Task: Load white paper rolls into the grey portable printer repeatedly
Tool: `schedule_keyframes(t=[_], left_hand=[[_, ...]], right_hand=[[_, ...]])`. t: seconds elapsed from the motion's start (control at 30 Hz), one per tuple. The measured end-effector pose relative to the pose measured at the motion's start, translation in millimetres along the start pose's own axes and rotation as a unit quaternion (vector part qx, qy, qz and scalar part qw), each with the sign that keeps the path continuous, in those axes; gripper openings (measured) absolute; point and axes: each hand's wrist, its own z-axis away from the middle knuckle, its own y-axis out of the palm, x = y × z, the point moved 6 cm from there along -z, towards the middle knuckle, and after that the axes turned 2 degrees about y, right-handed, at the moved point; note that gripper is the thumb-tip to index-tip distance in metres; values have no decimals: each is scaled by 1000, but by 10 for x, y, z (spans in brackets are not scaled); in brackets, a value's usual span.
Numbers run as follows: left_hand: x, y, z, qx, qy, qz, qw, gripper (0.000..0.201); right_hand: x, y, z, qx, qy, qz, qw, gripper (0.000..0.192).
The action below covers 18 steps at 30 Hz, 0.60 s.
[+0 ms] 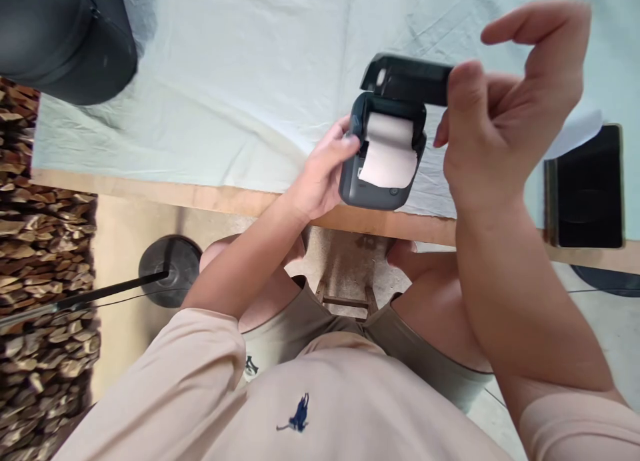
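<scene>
My left hand point(325, 171) is wrapped round the left side of a small dark label printer point(377, 199), thumb on its rim. The printer's top is open, and a white paper roll point(390, 151) sits inside with its loose end lying over the front. My right hand point(515, 107) pinches the right end of a black cover point(410, 79) between thumb and fingers, its index finger raised. That cover is at the printer's far edge; whether it is hinged on or separate I cannot tell.
A pale cloth point(240, 67) covers the table, with a wooden edge point(240, 195) towards me. A black cylindrical bag or container point(65, 47) stands at the far left. On the right lie a dark-screened device point(590, 187) and a white paper slip point(575, 134). Stacked firewood point(45, 281) and a round stand base point(170, 267) are at left.
</scene>
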Motion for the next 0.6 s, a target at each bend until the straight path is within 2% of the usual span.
schedule_keyframes(t=[0.1,0.17,0.23,0.33,0.4,0.5,0.6], left_hand=[[-1,-23,29,-19,13,-50,998,30],[8,-32,37,-22,9,-55,998,32],[11,-27,42,-24,4,-44,999,30],[13,-15,54,-37,-8,-43,998,33],[12,-2,61,-36,-10,-54,998,35],[15,18,66,-14,-5,-69,998,41],[21,8,60,0,7,-83,997,43]], right_hand=[[60,-16,-38,-20,14,-72,997,26],[80,-3,-38,15,6,-57,998,24],[74,53,-17,96,-11,45,994,16],[-1,133,37,206,-36,239,948,7],[-61,153,54,245,-31,303,920,19],[-127,172,51,280,2,339,898,38],[-114,184,41,290,24,321,901,41]])
